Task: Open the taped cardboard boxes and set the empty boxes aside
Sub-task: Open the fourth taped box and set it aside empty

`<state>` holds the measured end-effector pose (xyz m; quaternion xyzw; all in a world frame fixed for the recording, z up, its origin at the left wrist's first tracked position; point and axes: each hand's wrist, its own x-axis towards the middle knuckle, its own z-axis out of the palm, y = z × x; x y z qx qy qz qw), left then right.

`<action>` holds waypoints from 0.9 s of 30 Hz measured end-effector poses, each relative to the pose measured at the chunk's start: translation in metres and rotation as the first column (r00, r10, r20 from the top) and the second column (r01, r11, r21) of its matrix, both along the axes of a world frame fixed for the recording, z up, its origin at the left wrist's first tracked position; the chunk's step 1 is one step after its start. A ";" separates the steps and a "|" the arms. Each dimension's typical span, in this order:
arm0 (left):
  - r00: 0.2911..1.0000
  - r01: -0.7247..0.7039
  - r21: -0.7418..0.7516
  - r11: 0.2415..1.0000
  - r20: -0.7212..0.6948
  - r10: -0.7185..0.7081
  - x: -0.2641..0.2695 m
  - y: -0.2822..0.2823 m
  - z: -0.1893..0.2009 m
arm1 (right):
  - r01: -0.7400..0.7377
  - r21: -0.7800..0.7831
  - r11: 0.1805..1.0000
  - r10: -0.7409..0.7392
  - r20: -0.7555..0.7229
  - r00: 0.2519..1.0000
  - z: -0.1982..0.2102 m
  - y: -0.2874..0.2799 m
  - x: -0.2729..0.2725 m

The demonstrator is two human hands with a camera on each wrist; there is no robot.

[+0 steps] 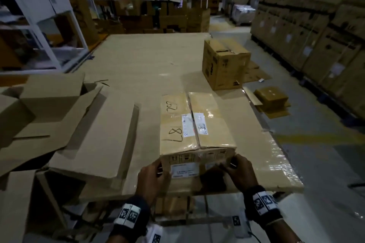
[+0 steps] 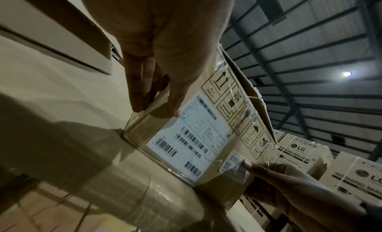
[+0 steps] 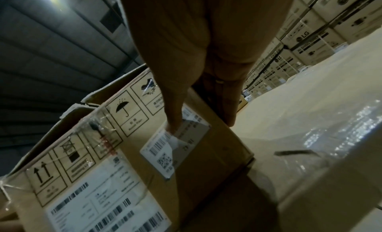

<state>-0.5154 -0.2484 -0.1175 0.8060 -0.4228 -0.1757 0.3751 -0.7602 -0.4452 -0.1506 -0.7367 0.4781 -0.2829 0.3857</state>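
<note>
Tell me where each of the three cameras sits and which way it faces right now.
Head: worn on the head, looking forward and down at the taped box; left hand and right hand show, gripping its near corners.
Left wrist: looks along the left hand at the box's shipping label; the right hand shows too.
Right wrist: looks along the right hand at the small label.
Shared: both wrist views show the box's labelled near face.
</note>
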 end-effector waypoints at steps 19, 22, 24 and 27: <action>0.967 0.168 -0.300 0.939 0.236 -0.097 0.006 -0.039 0.080 | -0.169 -0.649 0.742 0.201 -0.025 0.979 0.090 0.081 0.051; 0.949 0.224 -0.273 0.936 0.278 -0.146 0.018 -0.042 0.087 | -0.148 -0.669 0.728 0.173 -0.030 0.984 0.096 0.081 0.054; 0.926 0.250 -0.240 0.938 0.342 -0.159 0.028 -0.048 0.098 | -0.155 -0.674 0.723 0.169 -0.044 0.985 0.101 0.078 0.054; 0.871 0.315 -0.165 0.934 0.441 -0.216 0.034 -0.073 0.125 | -0.129 -0.679 0.722 0.139 -0.041 0.990 0.111 0.069 0.052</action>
